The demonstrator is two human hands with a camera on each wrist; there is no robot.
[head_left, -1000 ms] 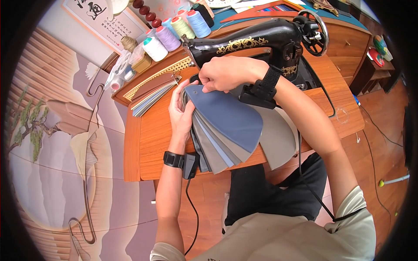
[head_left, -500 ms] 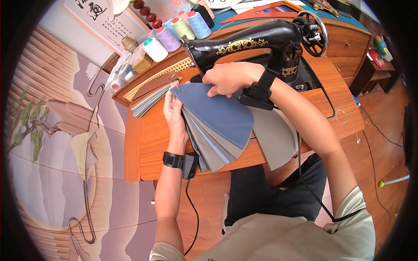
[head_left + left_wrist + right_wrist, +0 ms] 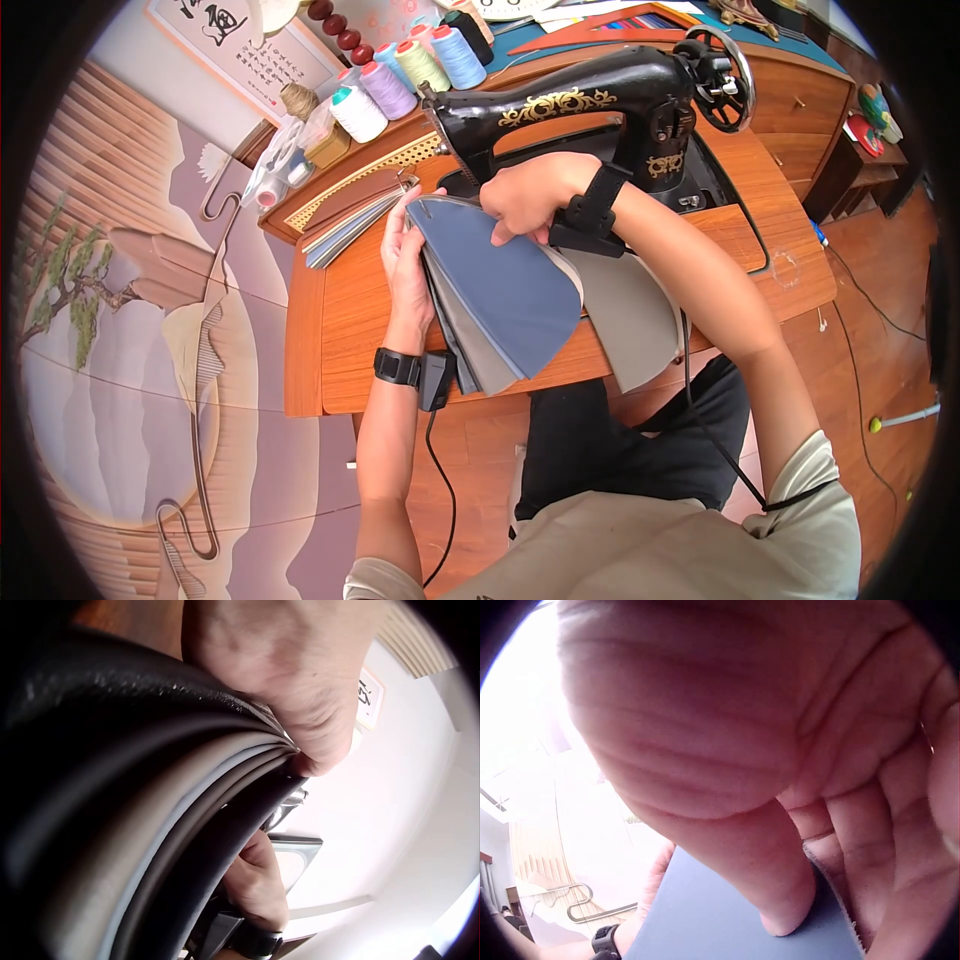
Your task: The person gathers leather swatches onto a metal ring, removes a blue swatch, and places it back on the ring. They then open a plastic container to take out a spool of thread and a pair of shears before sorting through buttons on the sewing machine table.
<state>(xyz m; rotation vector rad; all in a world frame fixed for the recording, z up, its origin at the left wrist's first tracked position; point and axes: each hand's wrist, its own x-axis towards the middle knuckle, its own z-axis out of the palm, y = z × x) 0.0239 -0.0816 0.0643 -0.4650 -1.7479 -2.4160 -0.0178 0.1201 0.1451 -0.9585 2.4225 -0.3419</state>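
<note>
The left hand (image 3: 407,270) grips the narrow end of a fan of swatches (image 3: 468,345), which spreads from its fingers toward the person's lap, while the right hand (image 3: 530,197) pinches the top blue swatch's (image 3: 505,285) edge between thumb and fingers.

Place: sewing workspace, apparently in a home. Work evidence: black sewing machine (image 3: 640,75) (gold scrollwork (image 3: 560,104) along its arm) set into a wooden table (image 3: 350,350); thread cones (image 3: 388,92) clustered nearby; fanned sheet swatches (image 3: 500,280) over the tabletop. Domestic evidence: wood-look floor (image 3: 480,470), framed-border calligraphy (image 3: 270,65) at the wall, landscape mural (image 3: 120,360) with pine and moon-like disc. Exact room: undetermined.
</note>
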